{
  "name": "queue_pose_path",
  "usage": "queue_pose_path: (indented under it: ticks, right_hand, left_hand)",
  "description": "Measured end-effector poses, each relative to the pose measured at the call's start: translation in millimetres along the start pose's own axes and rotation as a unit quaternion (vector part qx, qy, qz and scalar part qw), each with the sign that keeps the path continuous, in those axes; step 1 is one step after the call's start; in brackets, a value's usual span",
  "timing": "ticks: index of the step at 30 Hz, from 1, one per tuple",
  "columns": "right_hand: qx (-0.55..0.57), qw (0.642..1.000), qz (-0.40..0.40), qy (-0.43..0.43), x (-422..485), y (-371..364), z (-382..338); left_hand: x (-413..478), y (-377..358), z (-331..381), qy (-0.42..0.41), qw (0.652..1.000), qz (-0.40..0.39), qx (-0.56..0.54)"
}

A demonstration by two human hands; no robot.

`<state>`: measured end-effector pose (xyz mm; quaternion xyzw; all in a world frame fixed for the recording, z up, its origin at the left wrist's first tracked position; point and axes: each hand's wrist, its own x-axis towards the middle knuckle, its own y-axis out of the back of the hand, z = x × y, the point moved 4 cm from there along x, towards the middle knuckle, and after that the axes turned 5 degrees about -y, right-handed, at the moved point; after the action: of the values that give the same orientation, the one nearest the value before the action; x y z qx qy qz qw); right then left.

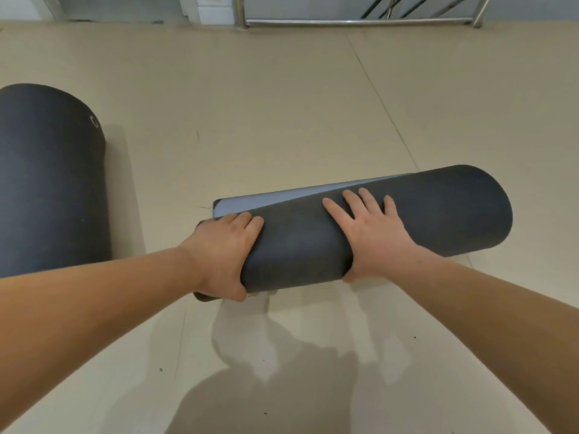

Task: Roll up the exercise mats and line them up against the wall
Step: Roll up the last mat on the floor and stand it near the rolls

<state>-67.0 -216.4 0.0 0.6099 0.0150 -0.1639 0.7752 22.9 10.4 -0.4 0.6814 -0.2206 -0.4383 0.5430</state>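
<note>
Although the mat (297, 245) at about 4 o'clock is almost wound up, a short grey-blue strip of it lies flat on the floor (282, 104) on the roll's 12 o'clock side, so a last turn is judged to be needed. The roll's end at 9 o'clock is gripped by the left hand (225, 252), fingers curled over the top and thumb underneath. The right hand (372, 236) is pressed on the roll's middle with straight, spread fingers. A second mat (47, 183), fully rolled, is seen at 9 o'clock, well apart from the wall (297, 6) and its rail (354, 23) at 12 o'clock, so neither mat is lined up yet. No brand or writing can be read; only a small eyelet (93, 121) is seen on the second mat.
</note>
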Motion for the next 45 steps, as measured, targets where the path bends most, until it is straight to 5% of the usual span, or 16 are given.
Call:
queue_pose_path:
  ticks: [6, 14, 17, 22, 35, 39, 42, 45]
  right_hand:
    - [0.105, 0.991, 0.001, -0.084, -30, 9, 53]
    - [0.416, 0.900, -0.002, -0.126, -58, -10, 74]
    - [0.435, 0.890, -0.029, -0.130, -48, -7, 58]
    - [0.389, 0.909, -0.052, -0.138, -34, -4, 48]
    - [0.375, 0.912, -0.072, -0.151, -8, -24, 28]
    - [0.448, 0.871, -0.026, -0.202, -16, -27, 21]
    - [0.537, 0.809, -0.009, -0.239, -43, -49, 16]
    - [0.581, 0.783, -0.012, -0.222, -60, -64, -1]
  left_hand:
    - [-8, 18, 38, 0.021, 0.986, -0.078, -0.149]
    - [4, 16, 45, 0.053, 0.923, -0.113, -0.363]
    - [3, 17, 33, 0.032, 0.929, -0.111, -0.350]
    - [10, 36, 42, -0.054, 0.987, -0.028, -0.147]
    - [24, -1, 34, -0.015, 0.990, -0.076, -0.121]
    - [16, -10, 15, 0.003, 0.962, -0.098, -0.256]
    - [15, -10, 14, -0.005, 0.955, -0.092, -0.283]
    - [17, -12, 16, -0.001, 0.949, -0.087, -0.303]
